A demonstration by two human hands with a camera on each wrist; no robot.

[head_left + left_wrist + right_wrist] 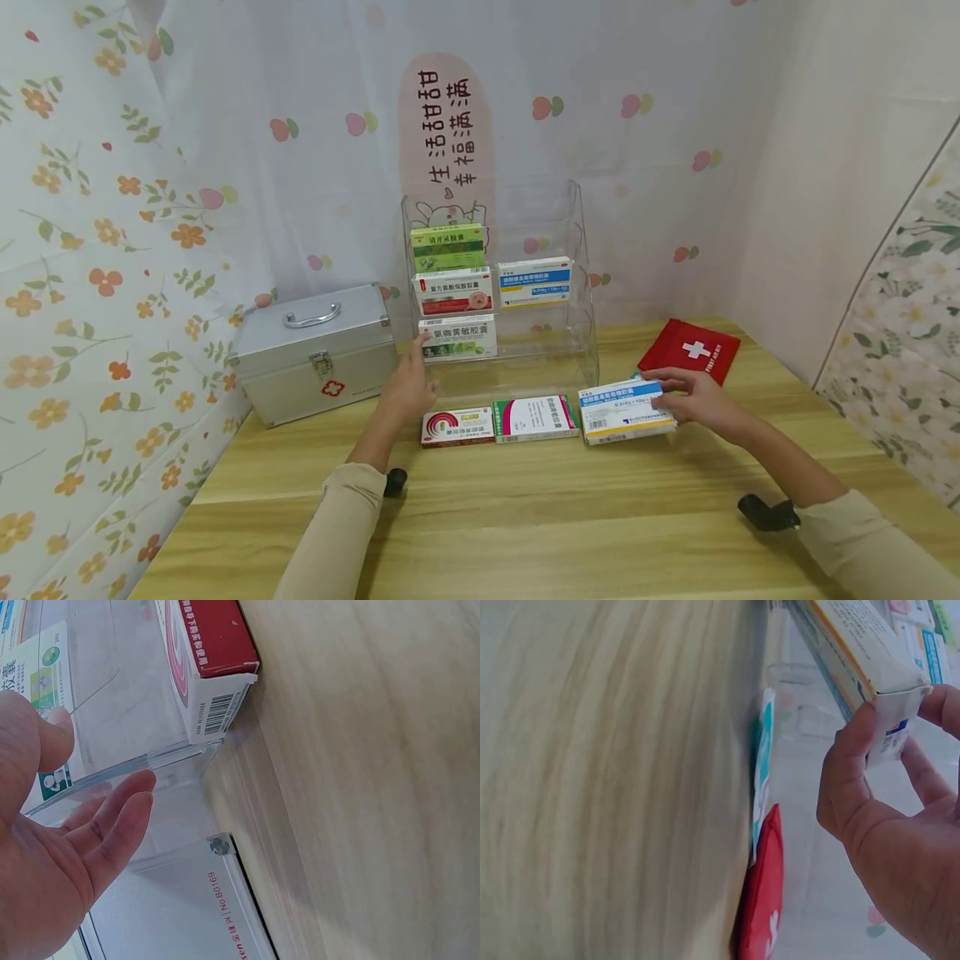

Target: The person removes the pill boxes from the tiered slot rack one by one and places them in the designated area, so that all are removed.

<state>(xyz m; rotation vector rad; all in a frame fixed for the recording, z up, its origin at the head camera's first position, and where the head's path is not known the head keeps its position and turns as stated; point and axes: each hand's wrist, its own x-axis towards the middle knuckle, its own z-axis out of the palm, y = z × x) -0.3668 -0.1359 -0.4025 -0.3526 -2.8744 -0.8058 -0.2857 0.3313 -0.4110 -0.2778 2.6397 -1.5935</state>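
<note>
Pinched in the right hand (pixel 701 402) is a flat white cardboard box with blue and yellow bands (pixel 618 414). The right fingers and thumb are clamped on its right end. That end is up off the table, and the box is tilted. The right arm reaches in from the lower right, in a beige sleeve (pixel 873 542).

Well to the left of this grip, the left hand (pixel 408 387) reaches forward. Its thumb and fingers are apart. One fingertip is at the left edge of a white cardboard box with green pictures (pixel 461 337); I cannot tell if it presses. Some of the other fingers stretch out by the side of the rack.

That clear plastic rack (pixel 540 346) is behind and left of the right grip. Above the left hand, it holds a white and red box (pixel 450 292) and a bright green box (pixel 447 247). Another white and blue box (pixel 535 283) is in it, to their right.

Just left of the held box are a white box with green and pink (pixel 536 418) and a red and white box with rings (pixel 457 428). A red pouch with a white cross (pixel 686 346) is behind the right hand. Left of the left hand is a silver metal case (pixel 300 400).
</note>
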